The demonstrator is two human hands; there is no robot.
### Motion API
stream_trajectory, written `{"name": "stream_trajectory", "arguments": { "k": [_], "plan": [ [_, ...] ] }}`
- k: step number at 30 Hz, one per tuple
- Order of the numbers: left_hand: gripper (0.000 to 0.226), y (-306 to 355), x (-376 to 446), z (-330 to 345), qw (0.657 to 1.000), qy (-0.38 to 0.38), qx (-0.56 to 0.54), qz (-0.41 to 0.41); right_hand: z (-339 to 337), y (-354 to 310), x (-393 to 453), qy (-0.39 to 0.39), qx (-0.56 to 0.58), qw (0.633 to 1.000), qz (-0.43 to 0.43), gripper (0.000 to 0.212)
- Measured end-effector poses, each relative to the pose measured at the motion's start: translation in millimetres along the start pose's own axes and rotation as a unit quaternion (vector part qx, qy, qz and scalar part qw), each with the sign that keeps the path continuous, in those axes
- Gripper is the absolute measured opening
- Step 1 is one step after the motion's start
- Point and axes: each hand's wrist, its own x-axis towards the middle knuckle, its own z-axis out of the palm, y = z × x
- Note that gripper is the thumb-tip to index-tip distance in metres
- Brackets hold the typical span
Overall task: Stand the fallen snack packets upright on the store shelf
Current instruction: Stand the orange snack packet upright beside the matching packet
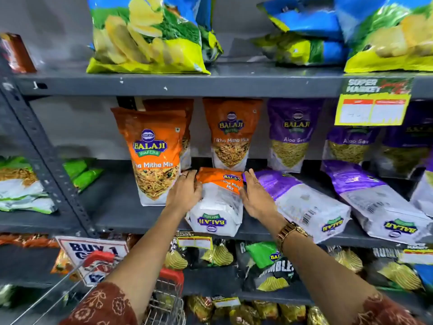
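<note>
1. The shelf [164, 84] is grey painted metal, matt, with small chips in its front edge.
2. The fallen orange packet [218, 202] is glossy plastic film, crinkled and catching light.
3. The purple packets [302, 202] lying flat share the same shiny film.
4. The price tag [372, 106] looks like printed paper or card.
5. The watch [289, 232] has a polished gold-toned metal band.
6. The sleeve [103, 306] is matt printed cloth.
7. The cart [161, 299] is bare wire metal with red plastic trim.
</note>
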Motion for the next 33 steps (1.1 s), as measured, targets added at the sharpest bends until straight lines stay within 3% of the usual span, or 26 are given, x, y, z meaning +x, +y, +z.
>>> {"name": "stream_trajectory", "arguments": {
  "k": [4,9,13,17,19,21,24,28,30,33],
  "plan": [
    [0.045,-8.2,14.7,11.6,0.99,-0.034,-0.125,-0.056,12.1,1.4,11.0,-0.025,0.032,0.998,0.056,0.055],
    [0.041,-16.4,32.4,29.4,0.947,-0.09,-0.25,-0.182,27.6,4.7,28.4,-0.055,0.103,0.983,0.14,0.056],
    [0.043,-26.4,46.2,41.1,0.905,-0.123,-0.326,-0.246,38.4,9.1,42.7,-0.057,0.181,0.957,0.22,0.06],
    [0.046,-29.7,50.6,42.2,0.84,-0.129,-0.428,-0.308,46.4,16.7,53.4,-0.059,0.234,0.933,0.266,0.062],
    [0.054,-30.7,51.3,42.6,0.817,-0.149,-0.457,-0.318,43.3,12.4,52.0,-0.053,0.275,0.916,0.288,0.051],
    [0.044,-31.4,51.6,43.0,0.803,-0.157,-0.478,-0.319,41.1,10.5,49.0,-0.049,0.328,0.893,0.304,0.03],
    [0.021,-29.9,47.1,41.6,0.796,-0.144,-0.488,-0.326,38.9,7.9,43.2,-0.029,0.386,0.87,0.304,0.015],
    [0.014,-22.7,35.4,36.2,0.811,-0.083,-0.497,-0.296,31.5,-1.2,36.8,-0.01,0.437,0.859,0.268,0.014],
    [0.025,-20.0,31.1,32.3,0.822,-0.042,-0.499,-0.271,26.0,-7.1,34.1,0.004,0.45,0.86,0.241,0.024],
    [0.024,-15.0,27.3,22.7,0.824,-0.007,-0.519,-0.226,17.2,-15.4,30.9,0.032,0.467,0.86,0.202,0.036]
  ]
}}
